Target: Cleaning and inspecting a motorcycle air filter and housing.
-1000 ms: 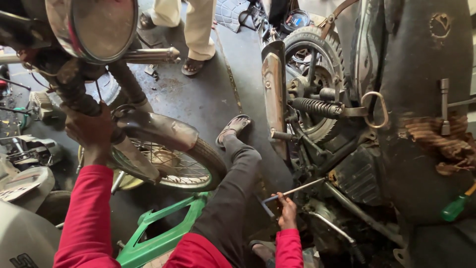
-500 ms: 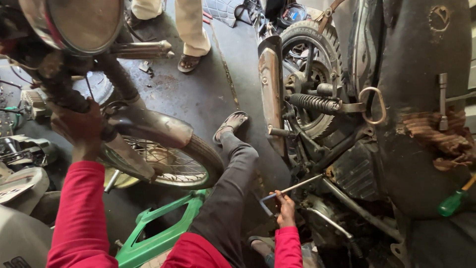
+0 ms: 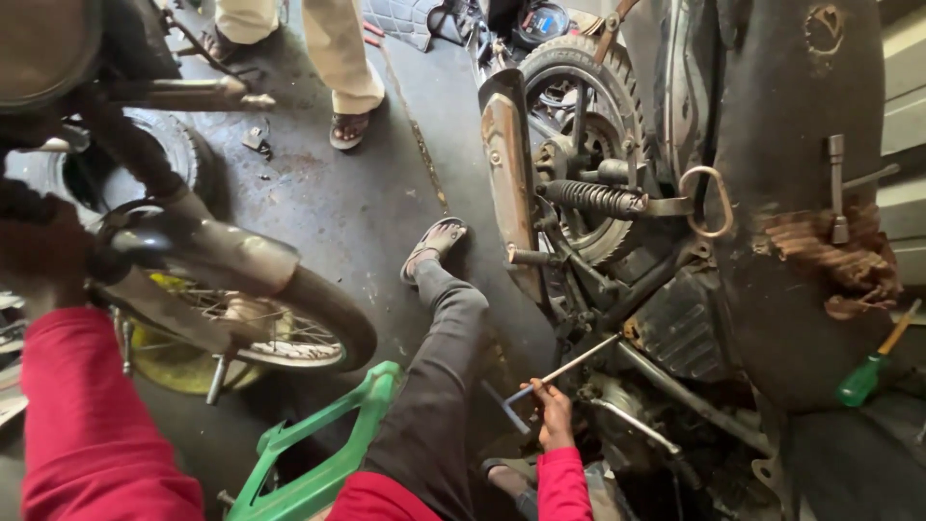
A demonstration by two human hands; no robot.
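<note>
Right hand (image 3: 554, 413) holds a long wrench (image 3: 569, 371) at the motorcycle (image 3: 675, 318)

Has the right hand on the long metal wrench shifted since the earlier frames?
No. The right hand still grips the wrench at the same spot beside the engine.

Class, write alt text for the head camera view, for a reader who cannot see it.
The right hand holds a long L-shaped metal wrench against the engine area of a motorcycle, while the left hand, red-sleeved, grips the front fork of a second motorcycle.
</note>
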